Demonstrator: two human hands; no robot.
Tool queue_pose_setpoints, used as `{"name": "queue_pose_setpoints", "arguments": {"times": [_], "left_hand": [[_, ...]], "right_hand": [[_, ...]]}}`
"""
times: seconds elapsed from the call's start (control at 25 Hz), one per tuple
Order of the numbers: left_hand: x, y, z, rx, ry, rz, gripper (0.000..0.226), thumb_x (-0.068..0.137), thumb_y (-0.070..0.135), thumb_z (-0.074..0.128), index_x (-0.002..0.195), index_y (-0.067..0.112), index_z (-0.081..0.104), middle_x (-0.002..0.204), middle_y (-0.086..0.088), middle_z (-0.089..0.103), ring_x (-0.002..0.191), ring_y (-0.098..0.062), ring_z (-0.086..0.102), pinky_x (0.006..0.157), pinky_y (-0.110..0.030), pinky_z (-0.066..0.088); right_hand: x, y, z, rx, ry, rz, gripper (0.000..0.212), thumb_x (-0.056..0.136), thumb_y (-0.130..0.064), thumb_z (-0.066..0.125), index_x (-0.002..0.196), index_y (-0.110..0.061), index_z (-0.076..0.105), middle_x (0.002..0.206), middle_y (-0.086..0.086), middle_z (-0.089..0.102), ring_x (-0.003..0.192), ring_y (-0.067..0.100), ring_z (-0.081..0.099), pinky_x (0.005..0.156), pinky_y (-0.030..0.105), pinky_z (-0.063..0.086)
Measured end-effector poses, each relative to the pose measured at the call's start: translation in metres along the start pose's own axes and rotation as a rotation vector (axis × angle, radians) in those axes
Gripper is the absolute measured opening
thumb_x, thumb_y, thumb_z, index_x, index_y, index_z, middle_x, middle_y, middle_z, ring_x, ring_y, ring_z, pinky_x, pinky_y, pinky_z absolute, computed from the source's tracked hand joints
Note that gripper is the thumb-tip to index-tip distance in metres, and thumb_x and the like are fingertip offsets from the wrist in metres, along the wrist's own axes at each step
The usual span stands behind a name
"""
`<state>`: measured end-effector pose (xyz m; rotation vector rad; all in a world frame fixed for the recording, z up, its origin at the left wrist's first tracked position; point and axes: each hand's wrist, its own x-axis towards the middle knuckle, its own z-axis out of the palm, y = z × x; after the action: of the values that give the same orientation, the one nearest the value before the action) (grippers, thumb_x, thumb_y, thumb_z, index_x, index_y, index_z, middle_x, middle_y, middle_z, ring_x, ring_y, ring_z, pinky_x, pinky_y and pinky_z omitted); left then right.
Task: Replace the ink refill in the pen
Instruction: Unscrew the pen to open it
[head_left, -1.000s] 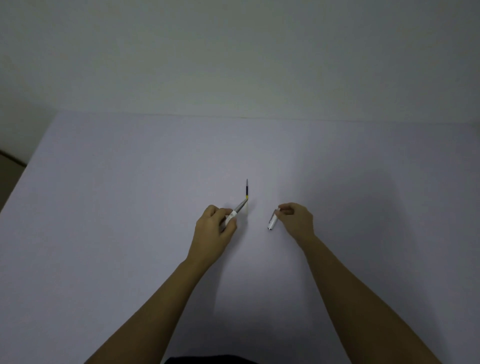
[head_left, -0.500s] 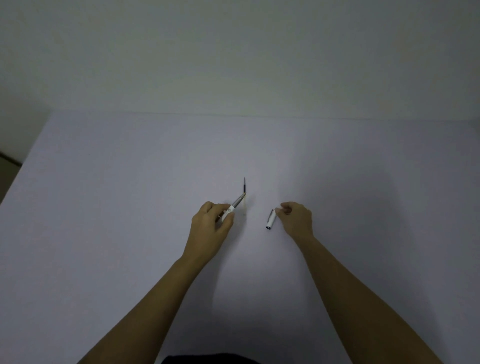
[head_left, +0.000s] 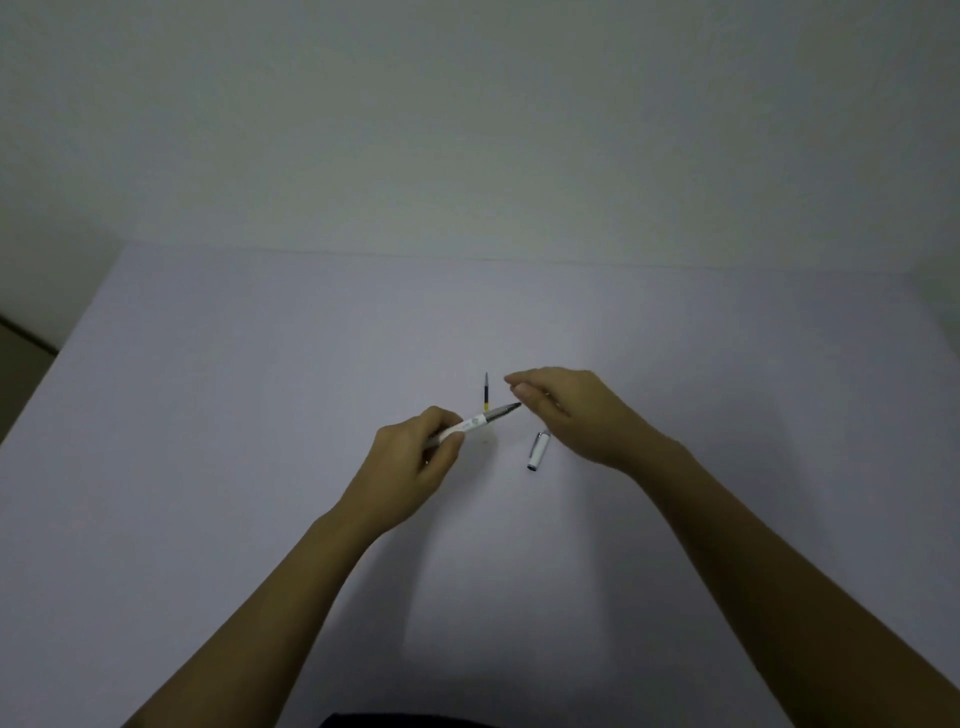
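Our left hand (head_left: 410, 467) gripped the pen (head_left: 480, 422), tip aimed up-right toward our empty right hand (head_left: 576, 415); beyond the pen, the refill (head_left: 486, 392) lay pointing away.

Nothing readable is showing anywhere. The pen (head_left: 480, 421) is carrying a small mark on its white barrel, but it is blurring into a smudge, too small to make out. The cap (head_left: 537, 451), the refill (head_left: 486, 392) and the counter (head_left: 260, 415) are showing no text, numbers or signs.
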<state>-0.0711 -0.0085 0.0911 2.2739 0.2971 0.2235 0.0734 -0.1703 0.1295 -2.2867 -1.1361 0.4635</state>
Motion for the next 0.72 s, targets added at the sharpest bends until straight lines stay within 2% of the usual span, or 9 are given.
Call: {"name": "queue_pose_setpoints", "arguments": {"times": [0.08,0.2,0.28,0.36,0.48,0.56,0.64,0.72], "left_hand": [[-0.002,0.007,-0.003,0.056,-0.015,0.102,0.016,0.092,0.025,0.051,0.103,0.018,0.061,0.071,0.005,0.06,0.056,-0.003,0.048,0.055,-0.009,0.038],[-0.006,0.015,-0.004,0.124,-0.036,0.196,0.023,0.093,0.025,0.05,0.111,0.014,0.06,0.087,-0.001,0.066,0.066,0.0,0.049,0.062,-0.005,0.037],[-0.008,0.019,-0.006,0.14,-0.048,0.2,0.026,0.093,0.024,0.05,0.114,0.012,0.06,0.091,-0.003,0.067,0.073,-0.006,0.053,0.065,-0.005,0.036],[-0.009,0.022,-0.005,0.12,-0.063,0.177,0.025,0.093,0.024,0.049,0.111,0.011,0.061,0.082,0.0,0.063,0.065,-0.004,0.049,0.062,-0.004,0.036],[-0.012,0.027,-0.003,0.064,-0.067,0.113,0.024,0.094,0.025,0.048,0.103,0.01,0.064,0.065,0.012,0.05,0.055,-0.003,0.046,0.058,-0.005,0.037],[-0.014,0.029,-0.002,0.073,-0.061,0.1,0.025,0.094,0.026,0.047,0.103,0.011,0.064,0.065,0.012,0.049,0.054,-0.004,0.046,0.057,-0.006,0.037],[-0.015,0.03,-0.003,0.126,-0.039,0.118,0.025,0.094,0.027,0.046,0.103,0.011,0.062,0.071,0.008,0.052,0.057,-0.008,0.044,0.055,-0.009,0.036],[-0.017,0.032,-0.006,0.203,-0.003,0.162,0.025,0.094,0.028,0.045,0.102,0.011,0.061,0.076,0.006,0.052,0.061,-0.011,0.043,0.054,-0.011,0.031]], "right_hand": [[-0.002,-0.009,0.0,-0.158,-0.183,-0.003,0.037,0.099,-0.029,0.033,0.109,-0.005,0.06,0.108,0.017,0.067,0.1,0.032,0.059,0.089,0.043,0.045],[-0.007,-0.015,-0.003,-0.237,-0.29,0.011,0.034,0.098,-0.03,0.036,0.104,-0.014,0.064,0.101,0.008,0.071,0.093,0.026,0.061,0.084,0.041,0.048],[-0.011,-0.017,-0.009,-0.157,-0.289,0.038,0.03,0.096,-0.032,0.043,0.095,-0.016,0.068,0.092,0.003,0.074,0.079,0.017,0.061,0.077,0.033,0.049],[-0.013,-0.019,-0.014,-0.148,-0.24,-0.021,0.024,0.093,-0.029,0.05,0.094,-0.016,0.071,0.087,0.004,0.074,0.071,0.016,0.059,0.069,0.031,0.046],[-0.019,-0.02,-0.017,-0.216,-0.154,-0.145,0.016,0.087,-0.025,0.059,0.096,-0.019,0.072,0.085,0.004,0.073,0.08,0.019,0.058,0.071,0.032,0.044],[-0.023,-0.021,-0.02,-0.18,-0.103,-0.169,0.013,0.084,-0.024,0.064,0.095,-0.02,0.069,0.087,-0.003,0.069,0.083,0.014,0.054,0.075,0.029,0.042],[-0.026,-0.022,-0.022,-0.137,-0.116,-0.145,0.024,0.083,-0.032,0.064,0.104,-0.02,0.063,0.09,-0.008,0.064,0.087,0.01,0.051,0.08,0.027,0.043],[-0.026,-0.024,-0.023,-0.136,-0.198,-0.061,0.037,0.09,-0.04,0.052,0.12,-0.02,0.056,0.101,-0.004,0.068,0.094,0.015,0.058,0.085,0.029,0.046]]}}
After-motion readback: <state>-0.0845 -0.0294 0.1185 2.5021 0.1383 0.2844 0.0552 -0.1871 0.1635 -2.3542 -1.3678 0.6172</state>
